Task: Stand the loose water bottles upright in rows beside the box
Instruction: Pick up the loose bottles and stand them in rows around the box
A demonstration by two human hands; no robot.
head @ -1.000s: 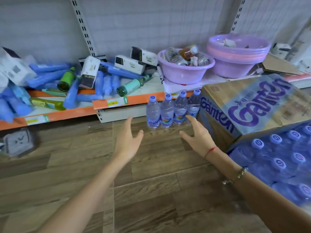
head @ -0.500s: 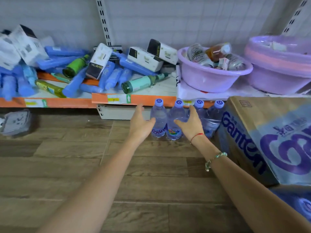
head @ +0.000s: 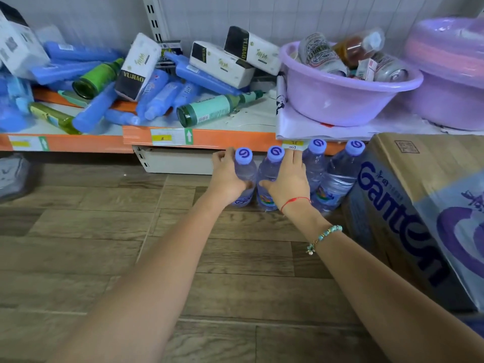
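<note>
Purple-capped water bottles stand upright in a single row of four on the wood-patterned floor [head: 78, 258], directly to the left of the cardboard Ganten box [head: 408, 205] and in front of the orange shelf edge [head: 222, 138]. Counting outward from the box: the first bottle [head: 340, 176] touches the box's printed side, the second bottle [head: 314, 163] stands just beside it, then comes the third bottle [head: 271, 174], and the fourth bottle [head: 245, 171] ends the row farthest from the box.

The left hand [head: 226, 179] wraps around the fourth bottle, thumb on the near side and fingers curled behind its shoulder, so it is grasping that bottle. The right hand [head: 288, 182] is on the third bottle: its thumb lies across the front of the bottle's body while its fingers reach up and over between the third and second bottles, closing around the third one. A red string and a beaded bracelet [head: 323, 237] sit on the right wrist.

On the shelf above and to the left of the box lies a jumble of blue plastic bottles [head: 157, 100], green glass bottles [head: 214, 108] on their sides and white-and-black cartons [head: 220, 62]. Just above the box's left end, a lilac plastic basin [head: 340, 100] holds cans and a small bottle, and a stack of larger lilac basins [head: 450, 74] sits right above the box.
</note>
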